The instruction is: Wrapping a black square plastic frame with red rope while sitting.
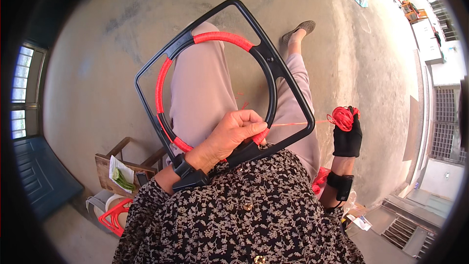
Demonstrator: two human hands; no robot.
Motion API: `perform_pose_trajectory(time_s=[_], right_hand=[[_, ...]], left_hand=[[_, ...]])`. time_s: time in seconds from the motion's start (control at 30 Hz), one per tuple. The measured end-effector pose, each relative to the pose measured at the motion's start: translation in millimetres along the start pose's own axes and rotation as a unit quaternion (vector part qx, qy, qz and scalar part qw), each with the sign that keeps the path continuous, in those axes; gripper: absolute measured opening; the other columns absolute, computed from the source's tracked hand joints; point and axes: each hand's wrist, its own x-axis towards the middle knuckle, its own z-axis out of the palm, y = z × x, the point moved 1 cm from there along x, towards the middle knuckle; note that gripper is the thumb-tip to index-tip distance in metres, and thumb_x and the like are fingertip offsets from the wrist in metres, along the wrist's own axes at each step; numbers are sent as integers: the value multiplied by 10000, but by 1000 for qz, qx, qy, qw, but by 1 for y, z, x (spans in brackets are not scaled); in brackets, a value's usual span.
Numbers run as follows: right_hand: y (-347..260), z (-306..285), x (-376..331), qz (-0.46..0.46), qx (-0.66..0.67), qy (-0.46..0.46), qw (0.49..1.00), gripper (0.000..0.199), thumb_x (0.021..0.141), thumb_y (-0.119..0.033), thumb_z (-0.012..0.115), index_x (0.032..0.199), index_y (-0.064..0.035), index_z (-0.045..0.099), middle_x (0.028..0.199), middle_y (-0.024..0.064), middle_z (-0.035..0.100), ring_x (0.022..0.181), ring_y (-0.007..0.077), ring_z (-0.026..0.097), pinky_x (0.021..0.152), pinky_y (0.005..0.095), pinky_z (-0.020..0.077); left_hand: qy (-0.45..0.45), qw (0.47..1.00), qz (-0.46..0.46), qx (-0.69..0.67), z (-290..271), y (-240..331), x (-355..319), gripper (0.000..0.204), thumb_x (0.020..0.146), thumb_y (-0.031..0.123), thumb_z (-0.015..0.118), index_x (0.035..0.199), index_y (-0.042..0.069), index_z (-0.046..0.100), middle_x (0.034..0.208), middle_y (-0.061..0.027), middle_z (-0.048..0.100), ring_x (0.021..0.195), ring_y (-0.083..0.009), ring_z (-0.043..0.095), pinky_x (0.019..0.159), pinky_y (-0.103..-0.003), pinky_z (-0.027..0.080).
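Held over the thighs (200,88), just beyond the patterned top (239,200): a black frame (276,66) with an inner ring (272,90) part-wrapped in red. Pinching the red wrapping (260,137) at the ring's near right with the bare left hand (233,129), thumb pressed down and fingers curled. Could unwind or bunch up there, from any easing of the thumb. Could tip or slide off the thighs too, with only the left hand and forearm steadying so wide a shape. Farther right, could snag along the red strand (293,124) at the outer bar; cannot tell whether over or under it. Gripping the red bundle (343,119) in the black-gloved right hand (348,139), fingers closed; could knot from loose loops, or drop to the floor (366,68) from a slack grip.

Sits askew, near edge slanting up rightward, far corner pointing away from the body. Hard to pick a long axis for something nearly as broad as long; along the strand, nearly level, left hand to right.
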Motion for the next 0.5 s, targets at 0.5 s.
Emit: perform_pose_trajectory(time_s=[0.5], right_hand=[[79,123,-45,159,-335,-368,853,454,829,-151,653,1222,13,496,1086,64,590,988,142,571,855,254,451]], left_hand=[[6,995,32,90,7,11,-7,122,921,146,559,867,36,549,740,-18,580,659,-87,573,654,-236,493]])
